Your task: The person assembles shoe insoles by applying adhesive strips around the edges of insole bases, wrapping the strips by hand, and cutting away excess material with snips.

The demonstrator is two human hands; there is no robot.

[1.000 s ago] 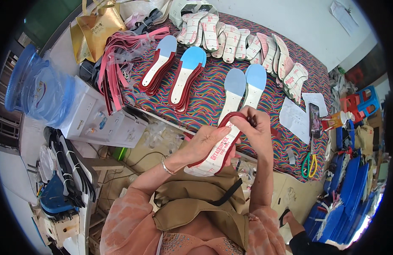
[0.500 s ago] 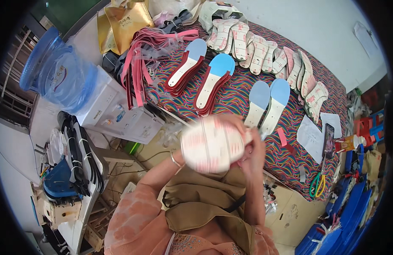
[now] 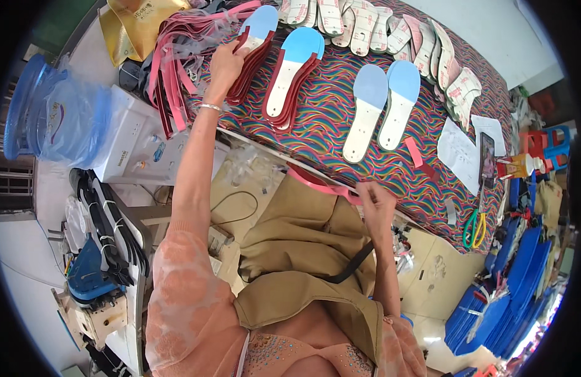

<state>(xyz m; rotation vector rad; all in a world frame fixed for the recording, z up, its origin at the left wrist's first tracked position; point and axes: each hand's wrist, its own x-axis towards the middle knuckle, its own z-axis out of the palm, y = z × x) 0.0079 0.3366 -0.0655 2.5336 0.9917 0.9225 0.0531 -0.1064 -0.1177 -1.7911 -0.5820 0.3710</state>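
My left hand [image 3: 226, 68] reaches out to the left stack of insoles [image 3: 260, 24], white with light-blue heads and dark red edging. Its fingers are closed at the stack's edge, on the top insole. By the table's front edge, my right hand [image 3: 375, 202] has its fingers curled together. A pink strip [image 3: 318, 183] runs along that edge up to those fingers, and its end is hidden there. A second edged stack of insoles [image 3: 282, 88] lies right of the first. Farther right are paler insoles [image 3: 366, 113] without red edging.
White printed pieces [image 3: 364, 28] line the back of the patterned table. Pink and red straps [image 3: 171, 69] heap at the left, beside a white water dispenser [image 3: 149, 151]. Scissors [image 3: 474, 227], a phone [image 3: 486, 154] and paper sheets [image 3: 457, 154] lie at the right.
The white printed piece that was in my hands is out of sight. My left hand has gone forward and left to the edged stack; my right hand has dropped to the table edge by the pink strip.
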